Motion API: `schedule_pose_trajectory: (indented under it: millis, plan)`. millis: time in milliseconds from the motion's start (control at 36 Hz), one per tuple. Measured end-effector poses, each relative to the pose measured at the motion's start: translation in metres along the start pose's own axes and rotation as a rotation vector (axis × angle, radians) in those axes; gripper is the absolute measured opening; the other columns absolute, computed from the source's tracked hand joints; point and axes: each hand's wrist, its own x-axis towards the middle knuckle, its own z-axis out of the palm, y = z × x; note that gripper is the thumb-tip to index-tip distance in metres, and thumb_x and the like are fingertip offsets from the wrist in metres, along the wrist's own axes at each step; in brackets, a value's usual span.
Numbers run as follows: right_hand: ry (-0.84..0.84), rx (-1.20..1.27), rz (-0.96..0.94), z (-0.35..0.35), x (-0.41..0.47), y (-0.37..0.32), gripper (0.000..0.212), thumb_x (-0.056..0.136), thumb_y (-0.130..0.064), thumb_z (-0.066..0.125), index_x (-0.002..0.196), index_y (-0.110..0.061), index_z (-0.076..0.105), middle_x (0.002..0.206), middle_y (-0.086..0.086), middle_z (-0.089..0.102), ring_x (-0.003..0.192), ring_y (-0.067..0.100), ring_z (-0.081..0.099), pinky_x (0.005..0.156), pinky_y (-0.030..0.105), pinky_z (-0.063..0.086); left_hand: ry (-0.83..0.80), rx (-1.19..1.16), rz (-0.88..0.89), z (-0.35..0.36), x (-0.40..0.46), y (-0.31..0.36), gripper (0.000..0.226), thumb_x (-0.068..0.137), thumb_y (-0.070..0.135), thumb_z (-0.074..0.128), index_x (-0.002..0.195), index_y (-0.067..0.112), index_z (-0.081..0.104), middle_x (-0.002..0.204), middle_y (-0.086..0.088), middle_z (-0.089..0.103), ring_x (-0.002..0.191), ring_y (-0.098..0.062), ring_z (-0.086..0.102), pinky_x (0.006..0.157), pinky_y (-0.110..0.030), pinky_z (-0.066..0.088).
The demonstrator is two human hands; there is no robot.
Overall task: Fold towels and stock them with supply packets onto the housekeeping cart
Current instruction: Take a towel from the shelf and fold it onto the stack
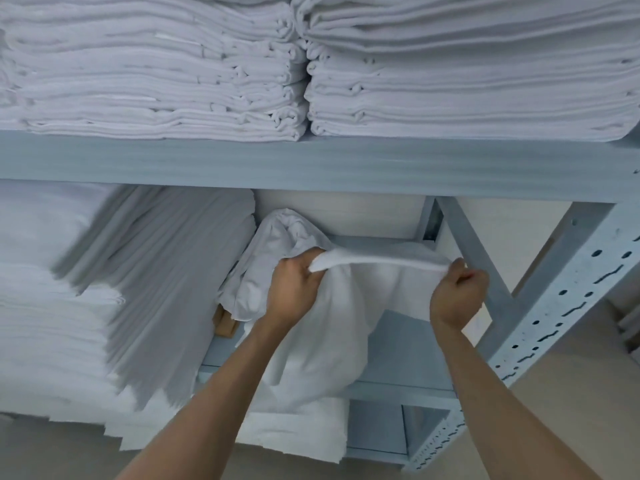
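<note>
Now the left hand [294, 285] and right hand [457, 296] each pinch the white towel [322, 341] by its top edge; cloth hangs below both grips. Folding looks just begun; next, likely, bring the pinched corners together evenly.

I'm looking at a grey-blue metal shelving unit [311, 164] with a perforated upright [568, 303] running down the right. A beige floor [561, 403] is showing below, a pale wall [346, 211] behind; flat, even light is falling throughout.

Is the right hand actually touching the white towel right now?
Touching. The head view shows the right hand with fingers curled around the stretched top edge of the white towel, pinching its corner.
</note>
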Motion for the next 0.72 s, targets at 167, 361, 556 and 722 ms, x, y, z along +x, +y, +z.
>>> schedule_pose_trajectory:
  millis: [167, 361, 556, 722]
  plan:
    - [-0.397, -0.208, -0.581, 0.000, -0.006, 0.019, 0.034, 0.096, -0.033, 0.062, 0.117, -0.007, 0.059, 0.118, 0.014, 0.048, 0.112, 0.030, 0.045, 0.094, 0.042, 0.038, 0.085, 0.151, -0.038, -0.016, 0.011, -0.004, 0.020, 0.098, 0.012, 0.060, 0.086, -0.001, 0.070, 0.057, 0.002, 0.049, 0.053, -0.006, 0.039, 0.051, -0.031, 0.034]
    - [-0.608, -0.518, -0.603, 0.011, 0.012, 0.024, 0.047, 0.085, -0.026, 0.075, 0.128, -0.016, 0.061, 0.139, 0.010, 0.048, 0.130, 0.033, 0.037, 0.099, 0.047, 0.027, 0.006, 0.270, 0.011, -0.025, -0.002, 0.002, 0.023, 0.094, 0.019, 0.055, 0.089, 0.004, 0.072, 0.063, -0.012, 0.058, 0.057, -0.022, 0.039, 0.055, -0.043, 0.042]
    - [-0.698, -0.433, -0.395, 0.023, 0.002, 0.003, 0.026, 0.105, -0.021, 0.043, 0.107, -0.004, 0.062, 0.101, 0.015, 0.066, 0.099, 0.036, 0.058, 0.083, 0.044, 0.043, 0.039, 0.246, -0.010, -0.046, -0.020, -0.004, 0.016, 0.095, 0.017, 0.061, 0.089, 0.008, 0.072, 0.060, -0.004, 0.054, 0.053, -0.019, 0.038, 0.052, -0.031, 0.036]
    - [-0.440, -0.281, -0.407, 0.005, -0.031, -0.025, 0.031, 0.108, -0.018, 0.033, 0.104, 0.002, 0.057, 0.074, 0.019, 0.061, 0.064, 0.033, 0.055, 0.054, 0.034, 0.035, 0.017, 0.192, 0.001, -0.073, -0.039, -0.011, 0.021, 0.093, 0.023, 0.059, 0.086, 0.009, 0.072, 0.060, -0.004, 0.058, 0.052, -0.015, 0.044, 0.050, -0.021, 0.031]
